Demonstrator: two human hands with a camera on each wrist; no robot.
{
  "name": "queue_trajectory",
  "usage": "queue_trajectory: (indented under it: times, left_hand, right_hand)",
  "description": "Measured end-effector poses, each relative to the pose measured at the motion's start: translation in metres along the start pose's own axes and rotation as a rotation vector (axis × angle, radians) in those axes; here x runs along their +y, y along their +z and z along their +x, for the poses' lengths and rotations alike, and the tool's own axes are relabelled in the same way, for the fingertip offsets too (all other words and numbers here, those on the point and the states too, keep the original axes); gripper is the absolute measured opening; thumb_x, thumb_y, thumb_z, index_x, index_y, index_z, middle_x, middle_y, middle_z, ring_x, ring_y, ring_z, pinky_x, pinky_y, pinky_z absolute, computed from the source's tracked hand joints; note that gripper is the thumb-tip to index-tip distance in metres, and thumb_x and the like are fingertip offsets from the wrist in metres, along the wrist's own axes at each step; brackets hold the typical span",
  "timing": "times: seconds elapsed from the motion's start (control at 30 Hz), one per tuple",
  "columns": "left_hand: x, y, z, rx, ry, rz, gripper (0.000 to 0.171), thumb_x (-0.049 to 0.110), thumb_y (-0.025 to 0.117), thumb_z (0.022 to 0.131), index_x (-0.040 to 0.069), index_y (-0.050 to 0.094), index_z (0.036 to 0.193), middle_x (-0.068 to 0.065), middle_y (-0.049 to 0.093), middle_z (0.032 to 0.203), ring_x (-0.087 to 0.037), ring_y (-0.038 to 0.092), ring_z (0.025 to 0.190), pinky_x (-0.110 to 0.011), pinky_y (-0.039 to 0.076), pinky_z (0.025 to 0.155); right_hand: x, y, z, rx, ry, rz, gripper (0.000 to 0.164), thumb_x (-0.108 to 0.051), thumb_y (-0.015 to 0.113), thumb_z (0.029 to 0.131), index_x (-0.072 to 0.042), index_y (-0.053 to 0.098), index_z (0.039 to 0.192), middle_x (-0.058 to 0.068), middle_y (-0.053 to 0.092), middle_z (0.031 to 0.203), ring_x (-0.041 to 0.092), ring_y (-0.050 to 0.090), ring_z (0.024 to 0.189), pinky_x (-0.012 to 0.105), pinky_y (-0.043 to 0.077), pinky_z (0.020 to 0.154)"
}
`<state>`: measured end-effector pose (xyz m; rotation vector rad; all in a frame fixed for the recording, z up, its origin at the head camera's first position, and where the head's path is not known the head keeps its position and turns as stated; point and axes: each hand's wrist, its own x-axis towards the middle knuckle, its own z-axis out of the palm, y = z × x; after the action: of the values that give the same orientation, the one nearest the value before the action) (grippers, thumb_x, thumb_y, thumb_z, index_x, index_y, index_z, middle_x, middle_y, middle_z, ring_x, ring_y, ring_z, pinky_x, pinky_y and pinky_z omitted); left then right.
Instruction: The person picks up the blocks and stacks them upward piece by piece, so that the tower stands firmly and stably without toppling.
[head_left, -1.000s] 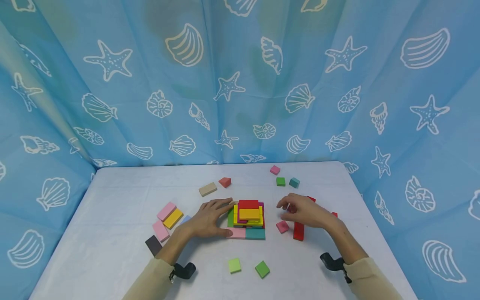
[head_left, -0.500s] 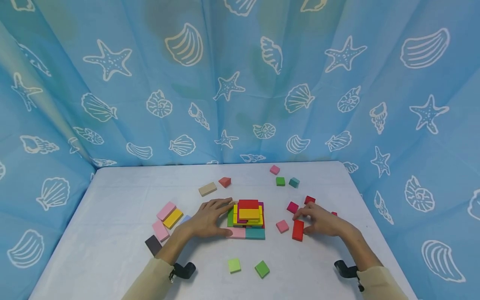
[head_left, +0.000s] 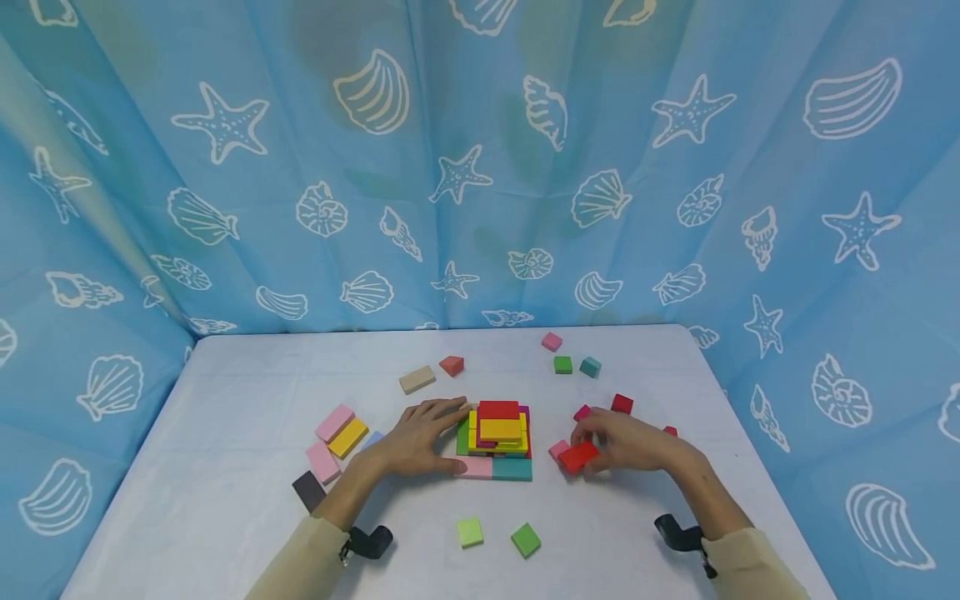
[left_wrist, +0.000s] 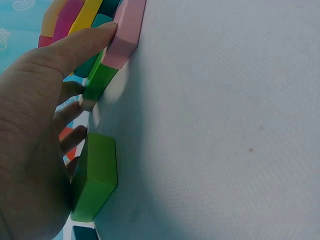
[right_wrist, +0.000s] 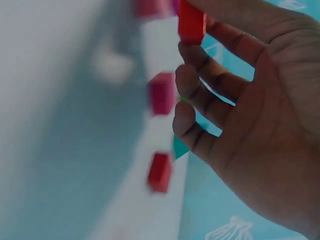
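We find the R hand (head_left: 630,440) grasping a red blk (head_left: 579,457), pinched btwn thumb & fingers; remaining fingers bent loosely, per R wrist view. Said blk is tilted, R of the multicol. stack (head_left: 499,430) & well apart from it. Whether it clears the table (head_left: 247,400) we can't tell. A pink cube (head_left: 557,449) sits right by it, partly covered in head view; a magenta cube (head_left: 582,412) lies just beyond the R hand, w/ a dark red blk (head_left: 622,403) nearby.

L hand (head_left: 420,437): fingers released, spread along the stack's L side, gripping nil; thumb tip touches the pink base blk (head_left: 475,467). Adj. to that, a teal base blk (head_left: 513,470) completes the near edge. L wrist view also shows a green blk (left_wrist: 97,175) close to the palm.

Stack is layered, flat-laid; we note a red top blk (head_left: 498,409) & an orange-yellow blk (head_left: 500,429) at its summit.

Elsewhere on table: black blk (head_left: 308,490) near L forearm; lime blk (head_left: 470,532) & second green blk (head_left: 526,540) on near side; beige blk (head_left: 417,379) at far side. Blue curtain (head_left: 480,225) w/ white shell prints behind.
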<state>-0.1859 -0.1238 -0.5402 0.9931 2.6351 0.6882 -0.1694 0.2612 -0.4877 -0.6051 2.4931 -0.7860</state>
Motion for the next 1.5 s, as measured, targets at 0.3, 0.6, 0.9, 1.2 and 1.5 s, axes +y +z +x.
queue_trajectory:
  times: [0.3, 0.6, 0.9, 1.2, 1.5]
  left_hand:
    - [0.001, -0.002, -0.001, 0.001, 0.0, -0.011, 0.093, 0.055, 0.074, 0.083, 0.025, 0.031, 0.159, -0.001, 0.026, 0.165, -0.031, 0.023, 0.15, -0.062, 0.021, 0.117]
    - [0.002, -0.002, 0.0, -0.01, -0.007, -0.01, 0.093, 0.057, 0.073, 0.084, 0.028, 0.029, 0.16, 0.001, 0.025, 0.166, -0.028, 0.022, 0.151, -0.061, 0.02, 0.118]
    - [0.003, -0.002, -0.001, -0.009, -0.013, -0.004, 0.093, 0.058, 0.073, 0.084, 0.028, 0.029, 0.16, 0.001, 0.025, 0.166, -0.029, 0.023, 0.15, -0.061, 0.02, 0.118]
    - [0.002, -0.002, 0.0, -0.001, -0.003, 0.007, 0.092, 0.058, 0.072, 0.084, 0.027, 0.03, 0.16, 0.0, 0.026, 0.166, -0.028, 0.023, 0.15, -0.06, 0.021, 0.118]
    - [0.002, -0.002, 0.0, -0.006, -0.004, -0.005, 0.093, 0.058, 0.072, 0.083, 0.028, 0.029, 0.16, 0.0, 0.026, 0.166, -0.029, 0.023, 0.15, -0.061, 0.02, 0.118]
  right_hand:
    - [-0.047, 0.0, 0.025, 0.129, -0.148, 0.221, 0.041, -0.031, 0.083, 0.083, -0.025, 0.066, 0.12, -0.005, 0.063, 0.109, 0.021, 0.057, 0.1, 0.03, 0.055, 0.077]
    - [-0.075, 0.025, 0.059, 0.336, -0.111, 0.094, 0.041, -0.038, 0.084, 0.081, -0.028, 0.07, 0.118, -0.009, 0.062, 0.107, 0.024, 0.059, 0.101, 0.035, 0.057, 0.082]
    - [-0.078, 0.035, 0.072, 0.343, -0.073, 0.023, 0.04, -0.038, 0.082, 0.083, -0.025, 0.07, 0.119, -0.006, 0.059, 0.113, 0.026, 0.058, 0.115, 0.041, 0.055, 0.094]
    - [-0.076, 0.033, 0.071, 0.353, -0.042, 0.013, 0.043, -0.039, 0.083, 0.081, -0.027, 0.069, 0.12, -0.009, 0.059, 0.11, 0.014, 0.057, 0.101, 0.031, 0.058, 0.084]
    - [-0.075, 0.034, 0.072, 0.351, -0.029, 0.021, 0.044, -0.04, 0.084, 0.081, -0.029, 0.069, 0.12, -0.009, 0.059, 0.11, 0.012, 0.057, 0.099, 0.031, 0.058, 0.084]
